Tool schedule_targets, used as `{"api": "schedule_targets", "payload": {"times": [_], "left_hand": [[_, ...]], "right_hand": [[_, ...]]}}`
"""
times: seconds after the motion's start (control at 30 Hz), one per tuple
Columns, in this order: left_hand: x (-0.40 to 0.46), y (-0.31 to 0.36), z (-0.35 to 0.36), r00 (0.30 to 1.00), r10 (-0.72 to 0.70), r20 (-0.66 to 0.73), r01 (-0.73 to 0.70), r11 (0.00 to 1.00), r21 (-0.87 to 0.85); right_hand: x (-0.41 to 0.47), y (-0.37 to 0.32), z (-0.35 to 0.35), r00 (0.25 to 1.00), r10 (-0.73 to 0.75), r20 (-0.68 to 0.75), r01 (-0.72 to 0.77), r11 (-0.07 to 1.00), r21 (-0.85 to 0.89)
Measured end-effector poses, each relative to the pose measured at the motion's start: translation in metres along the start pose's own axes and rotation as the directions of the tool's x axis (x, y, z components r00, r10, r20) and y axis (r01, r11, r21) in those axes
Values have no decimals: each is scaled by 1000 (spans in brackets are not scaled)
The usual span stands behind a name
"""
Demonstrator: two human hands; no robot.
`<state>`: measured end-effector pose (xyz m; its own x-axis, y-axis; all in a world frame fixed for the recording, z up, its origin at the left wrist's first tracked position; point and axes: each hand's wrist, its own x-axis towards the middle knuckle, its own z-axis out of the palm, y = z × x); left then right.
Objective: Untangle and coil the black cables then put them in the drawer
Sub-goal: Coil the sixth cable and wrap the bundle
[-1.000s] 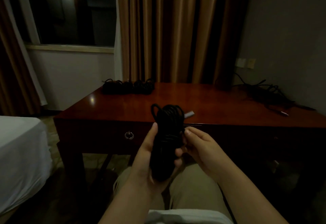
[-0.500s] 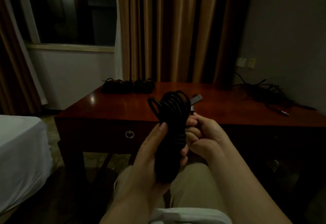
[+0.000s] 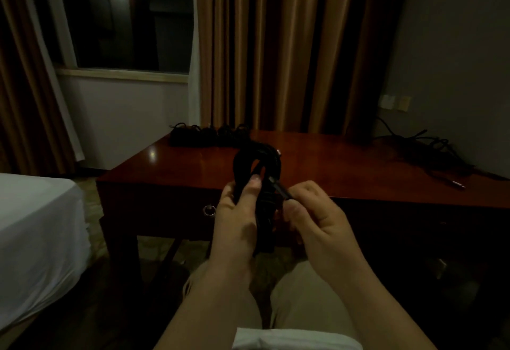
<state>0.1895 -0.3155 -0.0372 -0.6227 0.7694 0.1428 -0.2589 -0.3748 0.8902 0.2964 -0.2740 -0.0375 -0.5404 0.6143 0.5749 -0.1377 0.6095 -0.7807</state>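
Over the person's lap, in front of the dark wooden desk point(image 3: 317, 162), the left hand point(image 3: 238, 222) grips a coiled black cable point(image 3: 258, 162) upright, fingers curled round the bundle and the thumb pressed against its near side. Half a second ago the right hand point(image 3: 317, 222) was closed beside the middle of the coil with the plug standing up behind the top loops; now it has drawn out to the right and pinches the cable end point(image 3: 280, 189), which slants from the coil down toward its fingertips. The coil also sits a little higher against the desk top than a second ago. More coiled cables point(image 3: 209, 134) lie in a row at the far left edge of the desk, and a loose tangle point(image 3: 430, 151) lies at the far right, unchanged. The drawer point(image 3: 165, 209) with its ring pull is closed. No writing or brand mark can be read anywhere in the dim light.
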Motion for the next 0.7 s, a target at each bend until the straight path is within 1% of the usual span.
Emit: {"api": "schedule_targets", "payload": {"times": [0.07, 0.1, 0.13, 0.2, 0.3, 0.37, 0.47, 0.53, 0.63, 0.7], "left_hand": [[0, -4, 1, 998, 55, -28, -53, 996, 70], [-1, -5, 1, 995, 92, -27, -89, 992, 93], [-2, -6, 1, 991, 129, -27, -125, 985, 122], [-4, -10, 1, 981, 189, -28, -182, 969, 170], [-7, -17, 1, 975, 222, -19, -215, 961, 172], [-6, -19, 2, 969, 245, -4, -241, 955, 172], [-5, -22, 1, 957, 289, 22, -289, 946, 145], [-3, -24, -2, 951, 310, 6, -307, 941, 140], [0, -29, -4, 943, 331, 11, -327, 926, 186], [2, -31, -6, 926, 377, 29, -373, 897, 238]], "right_hand": [[3, 0, 3, 1000, -15, 23, 19, 985, -173], [4, 0, 3, 1000, -16, 22, 20, 974, -226], [6, 1, 3, 1000, 3, 4, -2, 970, -243], [8, 1, 3, 996, 79, -50, -88, 974, -207], [9, 0, 5, 980, 182, -74, -189, 977, -102], [8, 0, 8, 967, 234, -102, -234, 972, 10], [10, 1, 9, 945, 313, -98, -305, 948, 94], [12, 2, 11, 923, 370, -104, -349, 920, 176], [13, 5, 17, 895, 421, -145, -385, 895, 225], [15, 5, 18, 876, 461, -140, -415, 870, 268]]}}
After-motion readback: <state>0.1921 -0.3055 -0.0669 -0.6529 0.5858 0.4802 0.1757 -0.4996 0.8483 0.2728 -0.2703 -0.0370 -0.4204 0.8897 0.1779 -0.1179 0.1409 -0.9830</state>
